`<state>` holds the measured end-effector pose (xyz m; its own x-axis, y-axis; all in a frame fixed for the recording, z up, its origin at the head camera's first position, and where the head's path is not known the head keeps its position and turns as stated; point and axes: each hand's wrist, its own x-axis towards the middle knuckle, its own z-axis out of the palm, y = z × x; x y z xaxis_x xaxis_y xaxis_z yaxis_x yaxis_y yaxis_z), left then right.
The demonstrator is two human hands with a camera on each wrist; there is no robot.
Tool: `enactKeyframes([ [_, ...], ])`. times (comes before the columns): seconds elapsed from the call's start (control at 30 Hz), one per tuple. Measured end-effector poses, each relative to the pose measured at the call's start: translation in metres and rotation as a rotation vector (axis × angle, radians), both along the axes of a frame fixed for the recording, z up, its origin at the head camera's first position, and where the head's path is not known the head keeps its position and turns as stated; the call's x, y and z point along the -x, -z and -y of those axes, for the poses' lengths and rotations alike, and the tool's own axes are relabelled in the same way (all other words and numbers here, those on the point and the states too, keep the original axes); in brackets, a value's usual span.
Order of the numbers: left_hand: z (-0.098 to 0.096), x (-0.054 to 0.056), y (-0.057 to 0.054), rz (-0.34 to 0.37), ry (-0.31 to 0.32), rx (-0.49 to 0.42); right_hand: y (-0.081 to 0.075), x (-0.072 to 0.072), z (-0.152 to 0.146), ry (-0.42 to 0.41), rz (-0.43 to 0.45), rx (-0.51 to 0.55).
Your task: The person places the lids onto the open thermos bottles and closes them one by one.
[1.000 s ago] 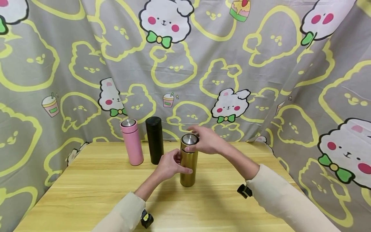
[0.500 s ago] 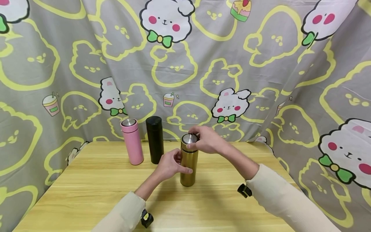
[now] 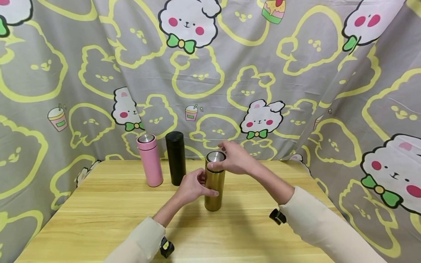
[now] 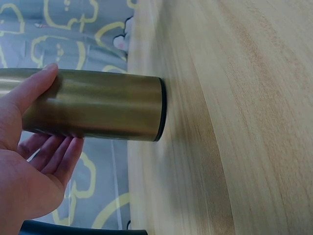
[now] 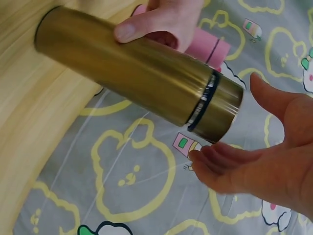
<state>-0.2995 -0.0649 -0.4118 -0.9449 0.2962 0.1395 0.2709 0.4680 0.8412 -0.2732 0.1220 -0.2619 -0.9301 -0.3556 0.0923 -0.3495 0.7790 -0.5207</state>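
A gold thermos bottle [image 3: 213,190] with a silver-topped lid [image 3: 216,157] stands upright on the wooden table. My left hand [image 3: 192,187] grips its body, thumb across the front and fingers round the far side, as the left wrist view also shows. At the lid, my right hand [image 3: 237,159] has its thumb and fingers spread around the rim. In the right wrist view those fingers [image 5: 220,171] stand loosely away from the lid [image 5: 222,107]; whether the thumb touches it I cannot tell. A dark ring [image 5: 203,103] shows between lid and body.
Left of the gold bottle stand a black thermos bottle [image 3: 175,160] and a pink thermos bottle [image 3: 150,162], both upright with lids on. A patterned grey curtain [image 3: 204,73] hangs behind the table [image 3: 98,215] and along its sides.
Half a second ago the right fingers closed round the lid; now they are spread and lifted from it, and the thumb has shifted left along the rim. The left hand and bottle stay put.
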Motion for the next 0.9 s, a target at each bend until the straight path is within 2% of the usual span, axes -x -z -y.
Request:
enactKeyframes([
  [0.13,0.000,0.000,0.000,0.007,0.003,0.000,-0.004,0.001,-0.003,-0.076,0.065,0.031],
  [0.27,0.000,0.000,0.000,0.014,0.004,0.001,-0.003,0.003,-0.004,-0.121,0.063,0.022],
  [0.67,0.001,0.000,0.000,0.016,0.002,-0.001,0.005,0.003,-0.001,0.020,-0.016,0.034],
  [0.8,0.000,0.000,0.000,0.014,0.006,-0.004,0.005,0.003,0.000,0.032,-0.030,0.012],
  [0.9,0.000,0.000,0.000,0.015,0.006,-0.004,0.003,0.002,-0.001,0.025,0.005,-0.002],
])
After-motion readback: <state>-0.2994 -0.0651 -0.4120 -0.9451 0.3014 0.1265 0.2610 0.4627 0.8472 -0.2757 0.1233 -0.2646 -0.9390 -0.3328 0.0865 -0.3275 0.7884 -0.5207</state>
